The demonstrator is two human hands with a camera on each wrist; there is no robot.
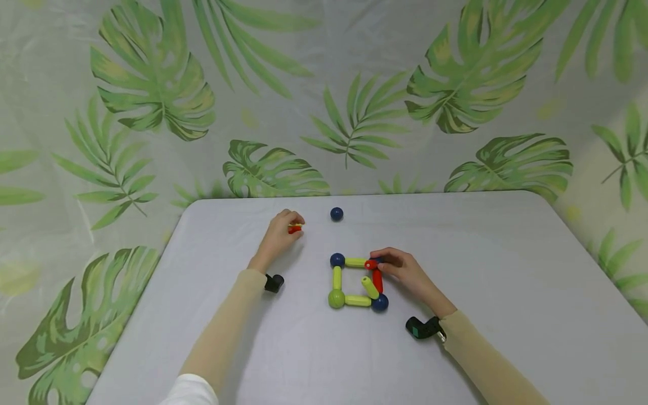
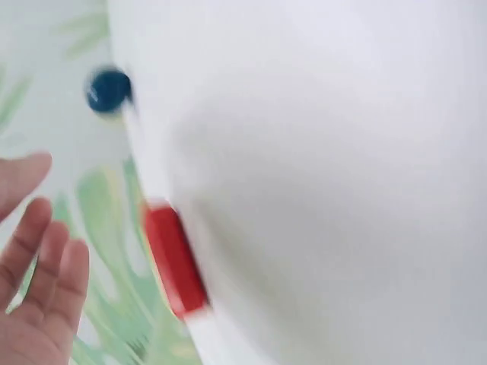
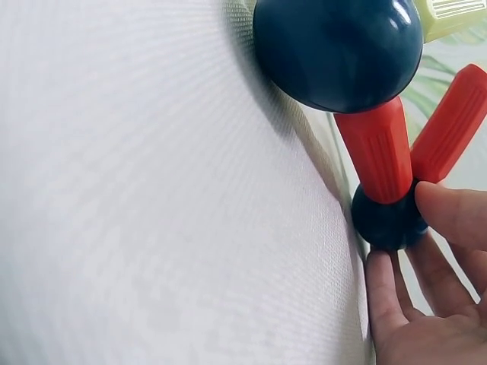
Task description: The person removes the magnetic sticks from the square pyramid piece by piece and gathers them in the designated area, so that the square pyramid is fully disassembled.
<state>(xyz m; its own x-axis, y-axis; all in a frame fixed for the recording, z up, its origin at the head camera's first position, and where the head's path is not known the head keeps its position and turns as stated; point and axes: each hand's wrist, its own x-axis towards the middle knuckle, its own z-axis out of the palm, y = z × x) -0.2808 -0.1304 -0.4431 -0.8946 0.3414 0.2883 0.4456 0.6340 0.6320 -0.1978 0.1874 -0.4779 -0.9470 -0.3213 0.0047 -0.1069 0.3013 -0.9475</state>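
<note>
My left hand (image 1: pixel 277 236) is at a red stick (image 1: pixel 295 229) at the back left, with a yellow-green edge behind it. In the left wrist view the fingers (image 2: pixel 65 289) are spread, apart from the red stick (image 2: pixel 173 260). My right hand (image 1: pixel 409 275) grips the blue ball (image 3: pixel 389 223) at the back right corner of a square of sticks and balls, thumb and fingers around it. From that ball a red stick (image 3: pixel 453 122) angles up; another red stick (image 3: pixel 374 152) joins it to the front blue ball (image 3: pixel 338 49).
A loose blue ball (image 1: pixel 336 214) lies near the table's back edge. The square also has a blue ball (image 1: pixel 337 260) at back left and a green ball (image 1: pixel 336 298) at front left. A yellow-green stick (image 1: pixel 370 287) rises from the front right ball (image 1: pixel 380 302).
</note>
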